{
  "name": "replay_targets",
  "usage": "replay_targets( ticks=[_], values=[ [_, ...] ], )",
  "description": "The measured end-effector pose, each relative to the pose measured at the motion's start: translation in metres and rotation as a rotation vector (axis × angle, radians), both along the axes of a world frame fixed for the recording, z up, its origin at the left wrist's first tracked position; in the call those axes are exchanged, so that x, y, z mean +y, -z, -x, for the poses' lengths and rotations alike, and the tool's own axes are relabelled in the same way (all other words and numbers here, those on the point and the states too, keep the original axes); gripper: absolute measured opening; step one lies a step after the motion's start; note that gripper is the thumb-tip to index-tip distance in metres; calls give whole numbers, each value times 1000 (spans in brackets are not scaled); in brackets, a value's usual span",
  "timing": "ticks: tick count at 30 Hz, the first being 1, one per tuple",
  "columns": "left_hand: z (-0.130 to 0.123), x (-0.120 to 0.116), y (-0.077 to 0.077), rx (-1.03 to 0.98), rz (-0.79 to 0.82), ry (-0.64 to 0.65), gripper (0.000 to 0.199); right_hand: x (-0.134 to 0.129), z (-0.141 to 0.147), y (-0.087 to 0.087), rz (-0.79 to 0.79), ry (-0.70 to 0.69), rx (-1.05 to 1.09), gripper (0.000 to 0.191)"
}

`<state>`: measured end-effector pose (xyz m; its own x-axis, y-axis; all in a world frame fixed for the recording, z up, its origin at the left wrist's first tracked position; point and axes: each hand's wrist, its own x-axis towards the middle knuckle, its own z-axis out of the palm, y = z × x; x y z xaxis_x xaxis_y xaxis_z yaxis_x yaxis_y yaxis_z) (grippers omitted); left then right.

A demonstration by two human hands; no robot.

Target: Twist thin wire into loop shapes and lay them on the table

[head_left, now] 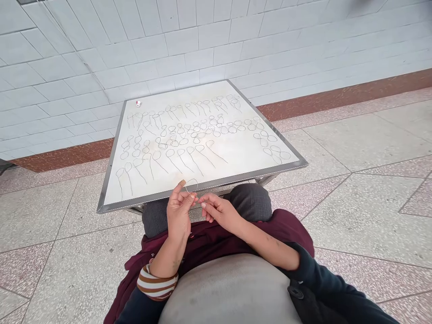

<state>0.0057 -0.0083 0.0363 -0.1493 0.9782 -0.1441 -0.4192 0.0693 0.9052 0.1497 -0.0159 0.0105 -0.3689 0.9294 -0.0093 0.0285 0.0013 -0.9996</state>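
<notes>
Over the near edge of a white table point(162, 180), my left hand point(179, 208) pinches a thin wire loop point(192, 180) between thumb and fingers. The loop stands up above the fingertips. Close beside it, my right hand point(218, 209) has thumb and forefinger pinched at the lower end of the same wire, where the strands come together. On the tabletop lie several more wire pieces: single loops with long tails point(170, 154) in the front and back rows, and double-loop figures point(195, 130) across the middle and right.
A small red-and-white object point(138, 103) sits at the table's far left corner. The table has a grey metal rim point(236, 181) and stands by a white tiled wall point(202, 40). My knees point(251, 200) are under its front edge. Speckled stone floor point(337, 189) surrounds it.
</notes>
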Motion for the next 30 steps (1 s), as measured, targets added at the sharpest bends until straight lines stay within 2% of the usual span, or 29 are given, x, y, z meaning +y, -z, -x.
replay_targets(
  ticks=[3,6,13,17,24,30],
  values=[
    [-1,0,1,8,0,-6,53,-2,2,0,-291,111,-287,20],
    [-3,-1,2,14,-2,-11,51,-3,2,0,-550,140,-510,19],
    [-2,-2,4,56,-67,-8,46,-2,-1,1,-798,155,-791,22],
    [0,-1,8,79,-87,-2,44,0,-3,-1,-859,114,-883,24],
    [2,-1,11,107,-103,-14,42,1,-4,-3,-854,67,-963,23],
    [-4,-3,7,81,-133,-95,40,2,-3,1,-731,109,-742,20]
  ],
)
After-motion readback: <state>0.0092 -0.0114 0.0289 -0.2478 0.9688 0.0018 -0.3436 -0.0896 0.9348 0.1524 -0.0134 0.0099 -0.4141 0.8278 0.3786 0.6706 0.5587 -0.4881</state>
